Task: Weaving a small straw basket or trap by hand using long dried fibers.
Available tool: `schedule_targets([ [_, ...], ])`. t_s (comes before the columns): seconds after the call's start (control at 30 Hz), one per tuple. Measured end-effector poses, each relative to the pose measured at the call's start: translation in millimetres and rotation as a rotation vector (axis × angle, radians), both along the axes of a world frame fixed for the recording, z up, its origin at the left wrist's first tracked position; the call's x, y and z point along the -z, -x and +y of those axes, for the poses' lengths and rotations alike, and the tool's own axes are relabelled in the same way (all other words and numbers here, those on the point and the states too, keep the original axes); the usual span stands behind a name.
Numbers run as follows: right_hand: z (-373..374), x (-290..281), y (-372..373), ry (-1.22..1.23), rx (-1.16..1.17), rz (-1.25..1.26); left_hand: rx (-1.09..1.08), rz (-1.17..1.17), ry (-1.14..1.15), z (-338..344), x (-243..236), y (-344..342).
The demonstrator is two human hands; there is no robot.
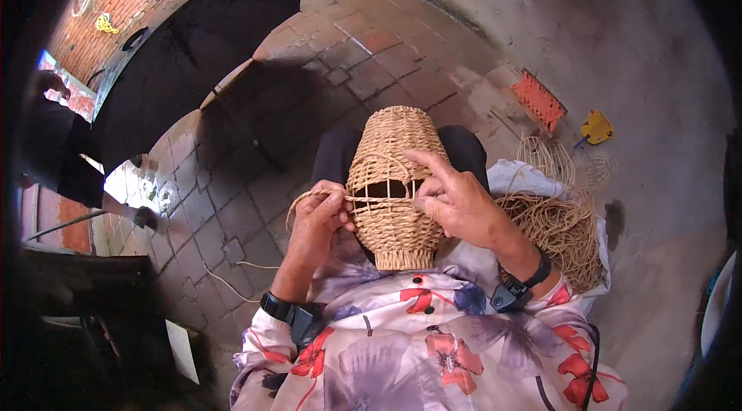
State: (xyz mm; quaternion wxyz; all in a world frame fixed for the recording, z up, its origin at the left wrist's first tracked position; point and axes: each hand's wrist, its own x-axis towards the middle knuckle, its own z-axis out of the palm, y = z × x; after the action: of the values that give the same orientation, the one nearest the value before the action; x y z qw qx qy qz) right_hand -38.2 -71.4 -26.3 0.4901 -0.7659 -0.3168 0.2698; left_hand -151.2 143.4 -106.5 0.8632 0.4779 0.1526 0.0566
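A woven straw basket (398,136) lies across my lap, its narrow rim toward my body. Around its middle, an open gap shows bare upright stakes (390,189) and a dark inside. My left hand (321,210) is closed on a twisted straw cord (300,198) at the gap's left side. The cord loops out past the fingers and runs across the stakes. At the right end of the gap, my right hand (464,206) pinches around the cord with thumb and curled fingers. Its index finger stretches over the weave above. The fingertips are partly hidden.
A bundle of straw cord (553,237) sits on a white sack to my right. An orange-red slatted piece (539,103) and a yellow object (597,127) lie near the wall. A large dark umbrella (201,47) stands ahead left, with another person (62,152) beside it.
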Motion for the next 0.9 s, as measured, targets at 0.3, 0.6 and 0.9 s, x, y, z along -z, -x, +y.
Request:
schedule_targets([
  [0.3, -2.8, 9.1, -4.2, -0.041, -0.046, 0.031, 0.022, 0.126, -0.069, 1.4, -2.3, 0.6],
  [0.6, -29.1, 1.3, -1.4, -0.265, 0.199, -0.067, -0.061, 0.061, -0.125, -0.5, -10.5, 15.0],
  [0.9, -42.5, 38.8, 2.2, -0.391, 0.104, -0.347, -0.126, 0.042, -0.193, -7.9, -28.0, 6.2],
])
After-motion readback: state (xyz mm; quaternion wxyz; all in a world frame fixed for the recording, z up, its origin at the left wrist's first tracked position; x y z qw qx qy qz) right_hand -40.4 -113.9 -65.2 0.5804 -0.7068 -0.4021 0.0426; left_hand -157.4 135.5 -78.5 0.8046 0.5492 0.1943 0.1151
